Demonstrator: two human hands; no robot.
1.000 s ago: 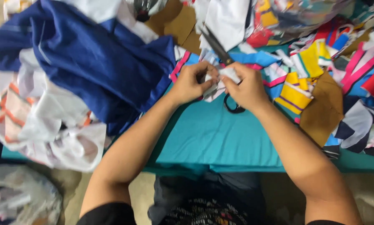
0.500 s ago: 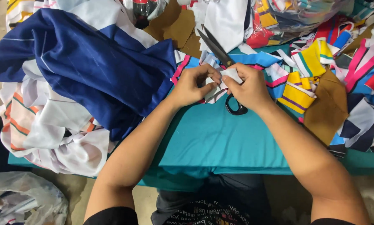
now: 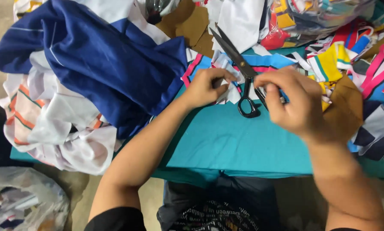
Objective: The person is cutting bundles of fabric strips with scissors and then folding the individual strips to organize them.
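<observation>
Right hand has drifted off the white scrap — fingers curled, seemingly empty; left hand pinches it.

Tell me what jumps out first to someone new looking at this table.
The big dark blue fabric heap at upper left grabs the eye. At centre, black-handled scissors lie on the teal cloth-covered table, between the left hand and right hand, which are fingering small white cloth scraps.

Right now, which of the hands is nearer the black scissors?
Right. The right hand has its fingers at the scissors handles, seemingly touching; the left hand is just beside the blades, on white fabric scraps.
</observation>
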